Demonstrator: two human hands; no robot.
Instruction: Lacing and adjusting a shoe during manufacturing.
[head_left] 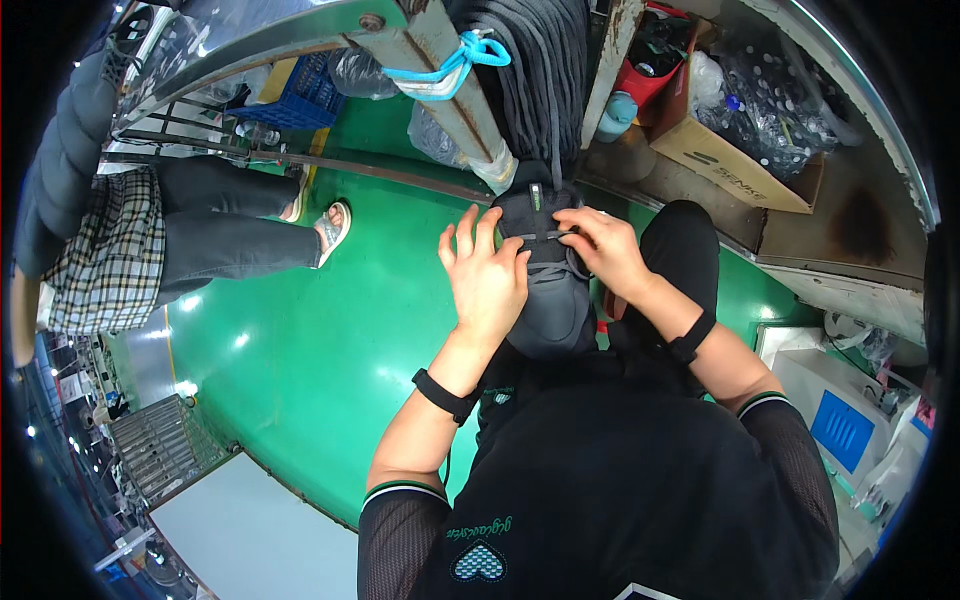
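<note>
In front of me is a dark grey and black shoe (545, 312), its rounded toe toward my body. Its black tongue (535, 205) carries a small green-marked label. A thin lace (542, 237) crosses the shoe between my hands. My left hand (485, 275) pinches at the lace's left side with thumb and forefinger, its other fingers raised and spread. From the right, my right hand (605, 248) pinches the lace near the eyelets. The fingertips partly hide the lace ends. Just beyond the shoe hangs a thick bundle of dark cords (530, 80).
A rusty metal frame (440, 55) with a light-blue tie (455, 70) stands beyond the shoe. At right, a shelf holds a cardboard box (735, 165) of bagged items and a red bin (650, 70). Another person's legs (240, 235) are at left on the green floor (290, 340).
</note>
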